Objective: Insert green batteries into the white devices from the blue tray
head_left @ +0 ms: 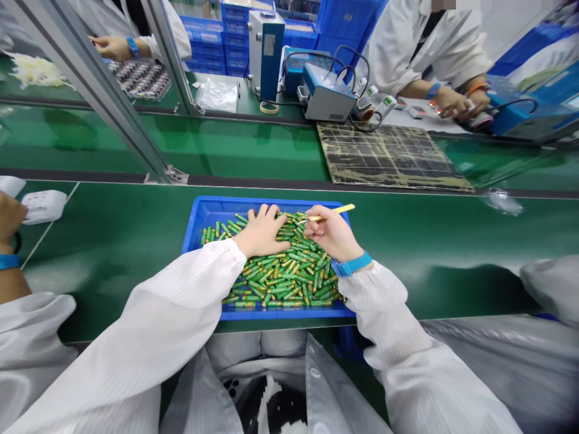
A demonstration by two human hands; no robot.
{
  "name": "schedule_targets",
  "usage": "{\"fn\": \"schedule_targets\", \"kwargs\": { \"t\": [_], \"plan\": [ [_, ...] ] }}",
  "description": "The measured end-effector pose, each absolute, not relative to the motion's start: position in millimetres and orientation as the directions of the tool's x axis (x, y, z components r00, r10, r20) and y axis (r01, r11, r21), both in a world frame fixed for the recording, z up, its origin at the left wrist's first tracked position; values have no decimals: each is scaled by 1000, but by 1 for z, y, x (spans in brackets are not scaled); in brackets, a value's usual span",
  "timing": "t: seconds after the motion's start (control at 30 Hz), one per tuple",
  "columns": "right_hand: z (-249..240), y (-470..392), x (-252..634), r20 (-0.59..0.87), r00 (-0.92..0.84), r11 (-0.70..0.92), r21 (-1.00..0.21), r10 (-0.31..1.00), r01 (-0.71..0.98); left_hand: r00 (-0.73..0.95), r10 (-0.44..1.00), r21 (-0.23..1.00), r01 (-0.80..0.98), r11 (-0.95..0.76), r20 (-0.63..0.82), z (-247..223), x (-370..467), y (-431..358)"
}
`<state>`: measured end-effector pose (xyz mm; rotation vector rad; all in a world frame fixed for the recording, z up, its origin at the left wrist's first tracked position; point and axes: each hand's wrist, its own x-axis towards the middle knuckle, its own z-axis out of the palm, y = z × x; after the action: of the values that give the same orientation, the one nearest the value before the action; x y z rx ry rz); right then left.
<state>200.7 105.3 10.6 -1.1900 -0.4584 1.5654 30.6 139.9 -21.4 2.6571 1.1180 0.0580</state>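
A blue plastic tray (pixel 195 218) on the green bench holds a dense layer of small green-and-gold cylindrical batteries (pixel 289 280), lying in many directions. My left hand (pixel 263 232) rests palm down over the batteries near the tray's far side, its fingers spread and touching them. In my right hand (pixel 332 232) is a slim yellow-handled tool (pixel 344 208) with a thin metal tip, gripped like a pen. That tip points left, close above the batteries beside my left fingers. Whether it touches a battery, I cannot tell. My right wrist wears a blue strap (pixel 351 264).
Beyond the bench runs a green conveyor (pixel 244 147), with a scuffed dark board (pixel 393 157) across it. A metal post (pixel 113 102) rises at left. Co-workers' hands (pixel 455 102) work across the line. White plastic parts (pixel 44 206) lie at far left near another person's arm.
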Motion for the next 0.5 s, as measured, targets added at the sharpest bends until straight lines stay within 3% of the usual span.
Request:
{"fn": "schedule_targets", "kwargs": {
  "t": [0.5],
  "plan": [
    [14, 104, 202, -443, 45, -356, -774, 896, -524, 731, 667, 297, 675, -675, -145, -24, 31, 137]
  ]
}}
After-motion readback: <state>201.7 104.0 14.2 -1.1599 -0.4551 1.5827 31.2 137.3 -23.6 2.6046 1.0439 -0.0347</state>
